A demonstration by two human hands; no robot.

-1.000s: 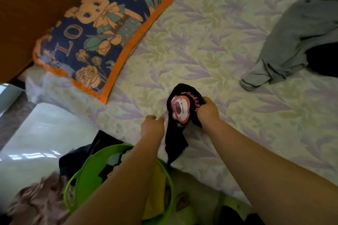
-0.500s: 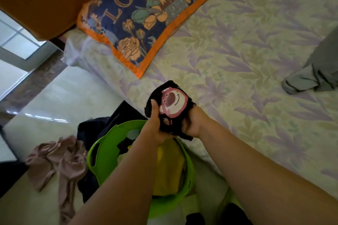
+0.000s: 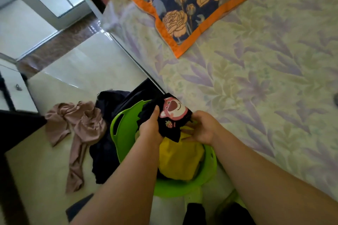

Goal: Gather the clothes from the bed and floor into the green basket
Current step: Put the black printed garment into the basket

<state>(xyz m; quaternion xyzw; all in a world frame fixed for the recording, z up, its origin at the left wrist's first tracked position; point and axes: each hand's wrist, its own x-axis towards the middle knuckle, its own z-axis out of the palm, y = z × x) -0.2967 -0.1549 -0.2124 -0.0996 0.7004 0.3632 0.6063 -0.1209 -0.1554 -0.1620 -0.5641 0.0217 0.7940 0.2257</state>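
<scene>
Both hands grip a bunched black garment (image 3: 171, 118) with a pink bear print, right above the far rim of the green basket (image 3: 120, 137), which stands on the floor against the bed's edge. The left hand (image 3: 150, 129) pinches its left side with the thumb on top; the right hand (image 3: 203, 129) cups the right side, fingers curled underneath. A yellow piece (image 3: 181, 160) already fills the basket. To drop it well, bring the bundle over the middle before letting go, so no tail hangs over the rim. A pink garment (image 3: 76, 129) and a dark one (image 3: 104, 151) lie on the floor beside the basket.
</scene>
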